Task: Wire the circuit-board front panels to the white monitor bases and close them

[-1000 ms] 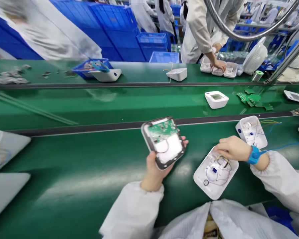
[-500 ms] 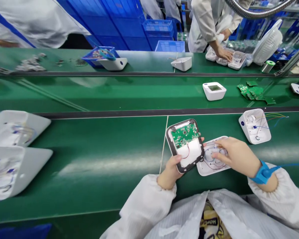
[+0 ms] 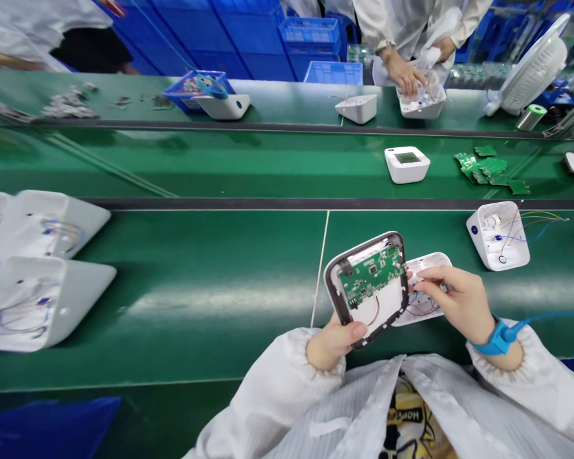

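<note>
My left hand (image 3: 337,341) is closed on the lower left edge of a device cover (image 3: 332,280), thumb on top. The cover is tilted, inner side up, showing a green circuit board (image 3: 370,274) and a thin red wire below it. My right hand (image 3: 452,296) pinches a small white part (image 3: 414,278) beside the cover's right edge; its exact kind is too small to tell. Beneath both lies an open white housing (image 3: 437,260) with wires inside, partly hidden by the cover and my right hand. A blue wrist strap (image 3: 495,339) with a cord circles my right wrist.
Open white housings with wires (image 3: 88,293) stand at left, another housing (image 3: 526,245) at right. On the middle strip lie a white device with a screen (image 3: 408,166) and green boards (image 3: 490,167). Across the bench a co-worker's hand (image 3: 404,73) handles a white housing (image 3: 423,109).
My left hand has tilted the cover up and brought it slightly right. My right hand has moved from inside the housing to the cover's right edge. The co-worker has lifted a housing.
</note>
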The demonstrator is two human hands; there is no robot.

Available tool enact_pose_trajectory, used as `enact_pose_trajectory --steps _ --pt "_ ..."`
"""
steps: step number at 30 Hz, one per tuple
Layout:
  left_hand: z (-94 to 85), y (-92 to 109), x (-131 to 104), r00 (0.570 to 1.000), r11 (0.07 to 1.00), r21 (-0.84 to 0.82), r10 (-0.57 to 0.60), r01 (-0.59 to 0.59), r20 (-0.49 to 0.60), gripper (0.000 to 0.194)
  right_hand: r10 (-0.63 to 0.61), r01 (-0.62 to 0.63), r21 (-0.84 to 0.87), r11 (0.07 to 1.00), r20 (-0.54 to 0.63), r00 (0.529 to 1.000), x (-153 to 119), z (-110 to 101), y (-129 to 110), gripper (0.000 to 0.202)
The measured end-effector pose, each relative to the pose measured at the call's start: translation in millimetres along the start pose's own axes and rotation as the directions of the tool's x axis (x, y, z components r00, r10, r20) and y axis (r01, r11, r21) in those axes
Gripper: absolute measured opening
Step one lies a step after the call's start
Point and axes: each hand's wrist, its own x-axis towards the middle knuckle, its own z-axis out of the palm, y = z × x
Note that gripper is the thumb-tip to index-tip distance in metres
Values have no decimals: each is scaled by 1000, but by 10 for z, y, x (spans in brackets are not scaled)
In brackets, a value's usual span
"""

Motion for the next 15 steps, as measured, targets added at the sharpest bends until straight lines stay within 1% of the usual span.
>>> enact_pose_trajectory --steps 2,3,6,9,13,15 --pt "5 2 1 998 992 -109 -57 60 34 86 37 -38 -21 999 -32 999 -10 27 -11 5" --pt "6 -3 7 996 983 -164 -79 83 32 89 54 -55 -25 998 -28 998 -9 28 -19 7" --pt "9 -10 35 990 951 -280 -141 131 -13 91 111 -109 -24 994 56 992 16 -8 -49 12" --pt "19 18 61 981 908 -381 -195 178 -7 90 173 -176 3 984 147 974 47 -58 -72 11" --pt "-26 52 38 981 900 -398 -196 177 -6 83 248 -255 21 967 171 954 68 -104 -69 10" --pt "-82 52 9 978 903 -380 -209 202 22 80 269 -275 4 961 203 942 72 -123 -69 12"
